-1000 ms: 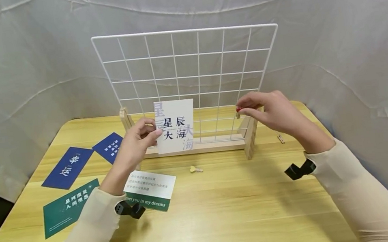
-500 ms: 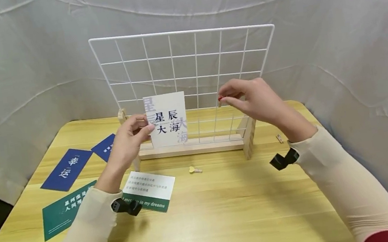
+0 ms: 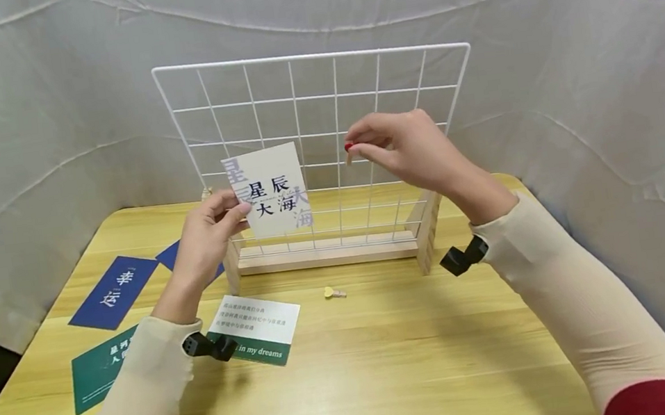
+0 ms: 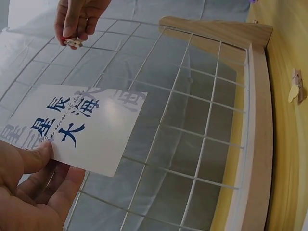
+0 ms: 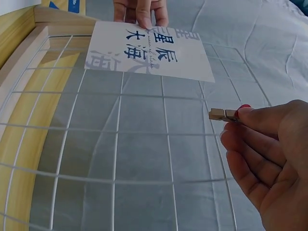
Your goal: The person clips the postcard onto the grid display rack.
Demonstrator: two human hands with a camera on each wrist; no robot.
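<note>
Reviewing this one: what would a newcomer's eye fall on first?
Probably the white card with dark characters, held up by the left hand in front of the white wire grid. Next, the small red-topped clothespin, pinched in the right hand, to the card's right in the head view. Blue cards lie on the left of the table.

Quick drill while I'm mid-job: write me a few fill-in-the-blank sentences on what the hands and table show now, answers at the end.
The left hand grips a card whose background is ____.
The right hand pinches a wooden clip whose decoration is coloured ____.
The wire grid is held up by a stand made of ____.
On the green-and-white card, the English line ends "in my ____".

Missing words: white; red; wood; dreams.
</note>
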